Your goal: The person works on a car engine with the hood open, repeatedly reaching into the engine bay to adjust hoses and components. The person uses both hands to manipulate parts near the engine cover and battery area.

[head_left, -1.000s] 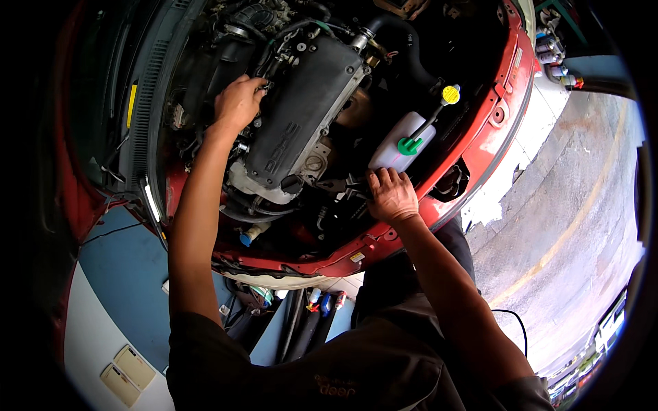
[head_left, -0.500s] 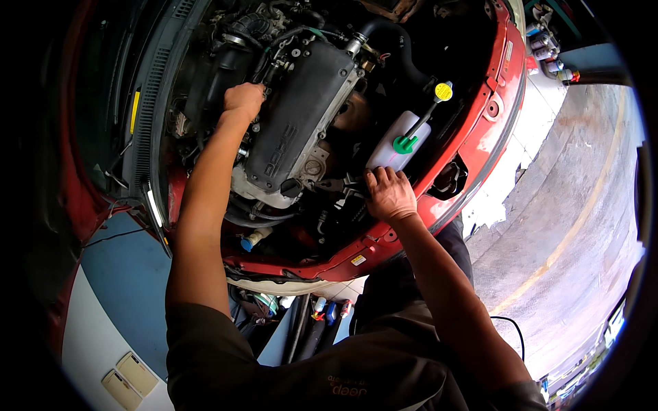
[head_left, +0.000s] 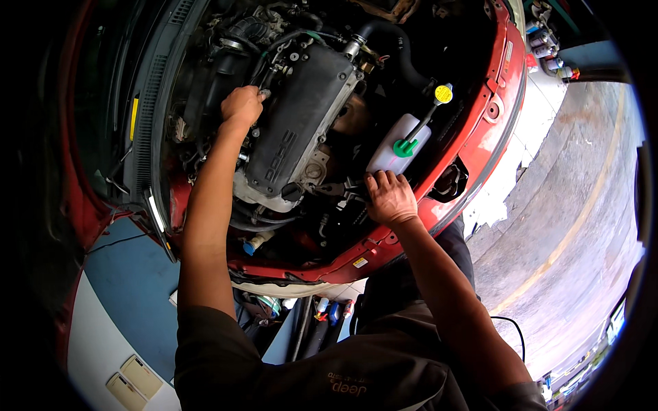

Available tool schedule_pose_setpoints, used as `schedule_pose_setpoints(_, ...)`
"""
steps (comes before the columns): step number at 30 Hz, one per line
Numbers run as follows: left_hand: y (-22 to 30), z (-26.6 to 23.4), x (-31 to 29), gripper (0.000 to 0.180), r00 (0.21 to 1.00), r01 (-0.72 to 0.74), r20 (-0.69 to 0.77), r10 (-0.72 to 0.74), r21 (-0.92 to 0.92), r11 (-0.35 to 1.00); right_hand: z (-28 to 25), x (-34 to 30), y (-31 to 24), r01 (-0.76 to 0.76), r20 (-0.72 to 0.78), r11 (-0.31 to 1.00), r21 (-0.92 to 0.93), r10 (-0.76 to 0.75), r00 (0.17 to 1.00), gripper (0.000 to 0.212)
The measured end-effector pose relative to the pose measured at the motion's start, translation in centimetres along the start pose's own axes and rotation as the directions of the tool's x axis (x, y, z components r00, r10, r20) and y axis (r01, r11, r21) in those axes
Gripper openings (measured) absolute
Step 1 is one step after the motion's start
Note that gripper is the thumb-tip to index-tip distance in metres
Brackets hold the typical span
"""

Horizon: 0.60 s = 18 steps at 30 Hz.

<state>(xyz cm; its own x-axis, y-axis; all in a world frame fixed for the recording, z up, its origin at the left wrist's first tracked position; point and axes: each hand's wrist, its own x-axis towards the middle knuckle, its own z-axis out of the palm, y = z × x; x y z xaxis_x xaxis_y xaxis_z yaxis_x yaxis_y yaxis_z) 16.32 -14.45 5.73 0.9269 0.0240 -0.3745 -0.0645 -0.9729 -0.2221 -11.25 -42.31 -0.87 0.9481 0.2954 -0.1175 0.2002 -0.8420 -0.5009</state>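
My left hand [head_left: 242, 105] is closed at the left side of the black engine cover [head_left: 291, 123]. A small greyish piece shows by its fingertips, too small to name. Lower right, my right hand [head_left: 393, 198] has its fingers bent and close together against the lower end of the white coolant reservoir [head_left: 391, 161], which has a green cap [head_left: 404, 147]. What those fingers grip is hidden. A dark plier-like tool [head_left: 332, 188] lies between the engine and this hand; whether the hand touches it I cannot tell.
The red front body edge [head_left: 480, 147] curves around the engine bay. A thick black hose [head_left: 408, 58] runs beyond the cover, and a yellow cap [head_left: 443, 93] stands above the reservoir. Near the front sits a blue-capped filler neck [head_left: 257, 242]. Several spray cans [head_left: 545, 48] stand at far right.
My left hand has shifted slightly down and left, and its forearm has swung a little to the right. A small greyish piece now shows at its fingertips. My right hand stays in place.
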Motion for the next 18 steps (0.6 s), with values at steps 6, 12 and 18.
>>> schedule_pose_setpoints(6,0.1,0.3,1.0,0.024,0.999,-0.022,0.026,0.020,0.101,0.995,0.3,0.0,0.0,0.007,0.007,1.000,0.001,-0.007,1.000,0.045)
schedule_pose_setpoints(12,-0.6,0.0,1.3,0.025,0.997,-0.052,0.071,0.043,0.130,0.990,-0.2,0.1,0.0,0.005,0.011,1.000,0.005,-0.005,1.000,0.043)
schedule_pose_setpoints(18,-1.1,0.3,0.5,0.024,0.996,-0.079,0.036,0.078,0.026,0.997,0.0,0.1,0.0,0.003,-0.016,1.000,0.004,-0.003,1.000,0.040)
